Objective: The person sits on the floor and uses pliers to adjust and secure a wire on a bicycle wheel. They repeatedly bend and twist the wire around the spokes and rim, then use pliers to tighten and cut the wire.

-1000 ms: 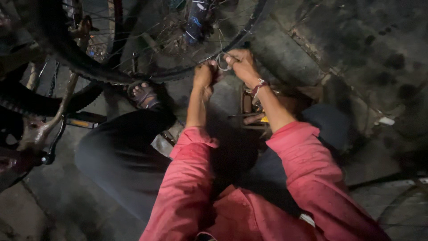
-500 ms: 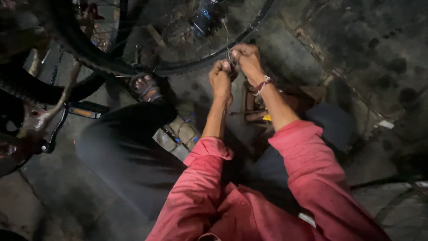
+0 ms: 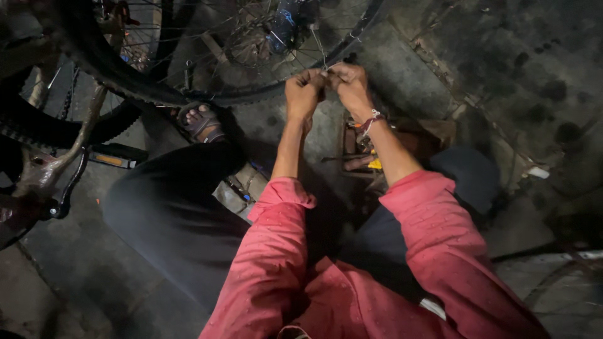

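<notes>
Steel spokes (image 3: 317, 47), thin and bright, crossed the bicycle wheel (image 3: 188, 94) at the top of the frame, where both hands met. The left hand (image 3: 304, 91) and the right hand (image 3: 348, 85) were pressed close together, fingertips pinching what appeared to be a single spoke just inside the black tyre (image 3: 113, 72); any small tool between them could not be made out. A spoke of this kind was judged light, stiff yet springy, and slippery if greasy, best gripped near its rim end. A beaded bracelet (image 3: 370, 119) circled the right wrist. Red sleeves (image 3: 276, 251) filled the lower centre. A sandalled foot (image 3: 201, 122) rested on the concrete floor (image 3: 75, 263), centre left, beside a pedal (image 3: 113, 157).
</notes>
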